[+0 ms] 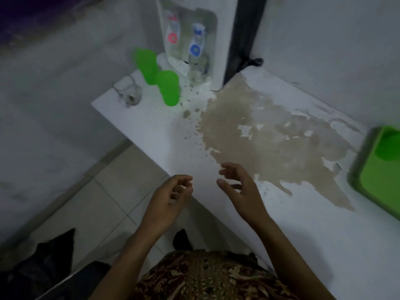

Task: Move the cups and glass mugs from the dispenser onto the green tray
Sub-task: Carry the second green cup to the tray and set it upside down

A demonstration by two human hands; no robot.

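A long white worktop (pixel 164 135) runs away from the person into the corner, with a broad tan patch (pixel 270 135) spread across its middle where the surface looks stained or worn. At the far end stands a white water dispenser (pixel 220 29) with a red tap and a blue tap, and at the right edge, partly out of view, lies a flat green plastic tray (pixel 374 182) that already carries one green cup (pixel 389 148). Grouped by the dispenser's foot are the things yet to be moved: two upright green plastic cups (pixel 145 66) (pixel 168 87), side by side and just touching in this view, a clear glass mug (pixel 129 92) to their left near the worktop's corner, and another clear glass mug (pixel 195 71) standing under the blue tap. The left hand (pixel 171 198) and the right hand (pixel 240 189) hover empty over the near edge, fingers loosely curled and grasping nothing. All the remaining pieces lie well ahead and to the left of both hands, their long axes vertical, while the tray sits off to the right. I judge the left hand nearer the mug and cups, the right hand better placed for the tray.
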